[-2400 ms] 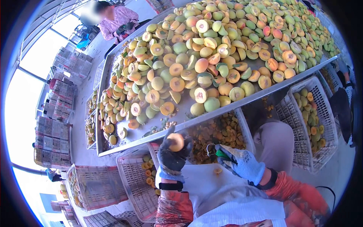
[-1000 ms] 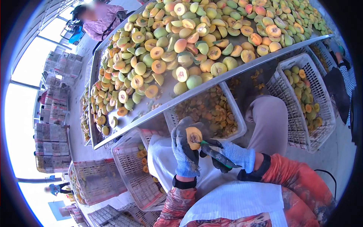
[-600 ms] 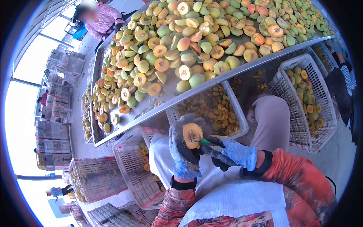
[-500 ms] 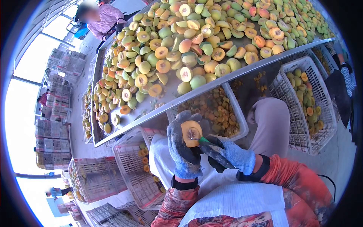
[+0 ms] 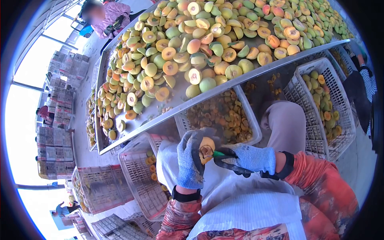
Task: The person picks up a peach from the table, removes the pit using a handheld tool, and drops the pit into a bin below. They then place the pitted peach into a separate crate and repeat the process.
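Observation:
My left hand (image 5: 191, 160), in a blue and dark-palmed glove, is closed round a halved fruit (image 5: 207, 150) with its cut face showing. From the right, my right hand (image 5: 248, 159), gloved alike, grips a small tool with a green part (image 5: 218, 154). The tool's tip meets the cut face near the pit; its exact shape is hidden. Both hands are above my lap, over a white apron (image 5: 244, 208). Beyond them, a metal table (image 5: 176, 110) bears many halved yellow, green and orange fruits (image 5: 170, 68).
Below the table edge stands a crate of small orange pieces (image 5: 256, 134). A crate of fruit (image 5: 347, 128) is at the right, another crate (image 5: 140, 186) at the left. One person (image 5: 114, 18) is at the table's far left; another's checked sleeve (image 5: 369, 82) shows at the right.
Both hands have moved slightly down, and the halved fruit has turned in my left hand. My right forearm lies flatter. The person at the far left has shifted their hands.

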### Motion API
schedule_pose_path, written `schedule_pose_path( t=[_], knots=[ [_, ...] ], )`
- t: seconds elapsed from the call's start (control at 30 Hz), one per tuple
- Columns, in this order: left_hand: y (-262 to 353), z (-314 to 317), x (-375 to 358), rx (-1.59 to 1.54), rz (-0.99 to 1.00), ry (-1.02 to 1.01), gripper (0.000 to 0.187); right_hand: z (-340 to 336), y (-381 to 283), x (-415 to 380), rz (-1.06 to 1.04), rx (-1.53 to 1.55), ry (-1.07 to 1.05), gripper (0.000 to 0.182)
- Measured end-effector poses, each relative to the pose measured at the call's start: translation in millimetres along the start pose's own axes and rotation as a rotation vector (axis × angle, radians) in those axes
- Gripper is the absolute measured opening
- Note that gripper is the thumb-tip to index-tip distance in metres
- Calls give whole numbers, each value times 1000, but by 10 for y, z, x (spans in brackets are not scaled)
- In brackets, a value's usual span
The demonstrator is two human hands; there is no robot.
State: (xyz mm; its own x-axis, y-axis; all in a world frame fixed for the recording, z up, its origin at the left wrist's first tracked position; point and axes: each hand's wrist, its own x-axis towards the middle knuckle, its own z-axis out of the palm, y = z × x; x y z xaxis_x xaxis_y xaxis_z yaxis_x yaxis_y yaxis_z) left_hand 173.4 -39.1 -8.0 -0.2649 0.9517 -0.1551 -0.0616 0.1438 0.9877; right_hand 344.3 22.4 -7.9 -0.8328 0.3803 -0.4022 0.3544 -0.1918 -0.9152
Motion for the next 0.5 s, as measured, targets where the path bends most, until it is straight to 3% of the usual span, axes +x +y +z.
schedule_pose_path(
  t=[0.03, 0.07, 0.13, 0.17, 0.23, 0.27, 0.33, 0.4, 0.43, 0.5],
  knots=[
    [10, -89, 37, 881, 390, -120, 23, -19, -16, -9, 94, 68, -73, 36],
    [14, -75, 65, 881, 391, -120, 23, -30, 60, 30, 94, 68, -72, 36],
    [31, -25, 141, -21, -207, -128, 25, -59, 271, 152, 194, 407, -177, 39],
    [-26, -38, 180, -20, -204, -135, 25, -25, 276, 179, 202, 473, -161, 45],
    [-142, -64, 272, 158, 63, -93, 29, 48, 280, 199, 185, 592, -146, 47],
    [-183, -45, 288, 157, 69, -98, 29, 85, 282, 214, 171, 709, -139, 50],
    [-181, 52, 314, 336, 263, 172, 28, 153, 258, 244, 180, 832, -158, 53],
    [-146, 31, 330, 236, 192, 107, 28, 198, 187, 187, 93, 851, -136, 54],
    [-131, 1, 325, 132, 116, 48, 29, 145, 141, 156, 175, 779, -145, 45],
    [-110, -64, 310, -82, -33, -57, 30, 57, 199, 167, 192, 641, -151, 51]
  ],
)
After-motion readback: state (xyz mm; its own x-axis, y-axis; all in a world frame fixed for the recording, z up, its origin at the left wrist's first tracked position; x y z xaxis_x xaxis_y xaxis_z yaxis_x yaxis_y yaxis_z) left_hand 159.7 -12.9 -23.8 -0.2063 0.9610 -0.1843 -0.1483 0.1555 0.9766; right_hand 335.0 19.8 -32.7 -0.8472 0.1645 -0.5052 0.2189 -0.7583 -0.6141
